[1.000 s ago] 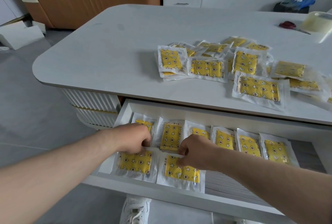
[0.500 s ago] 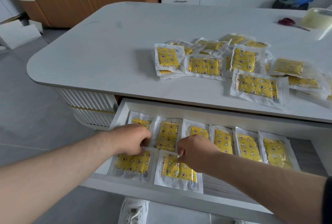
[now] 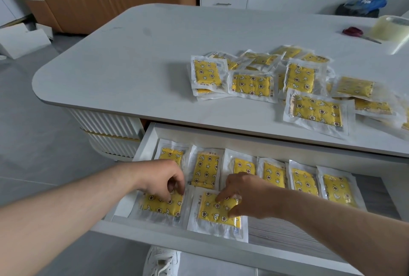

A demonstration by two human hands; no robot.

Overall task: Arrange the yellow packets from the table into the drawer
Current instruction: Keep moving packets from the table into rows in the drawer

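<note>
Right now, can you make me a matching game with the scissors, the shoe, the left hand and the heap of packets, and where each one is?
Things: 1 scissors; 2 shoe; 3 left hand; 4 heap of packets.
Places: A on the floor below the drawer; B touching a packet in the drawer; C spread over the tabletop; D beside the tape roll.
Pairs: 1-D, 2-A, 3-B, 4-C.
</note>
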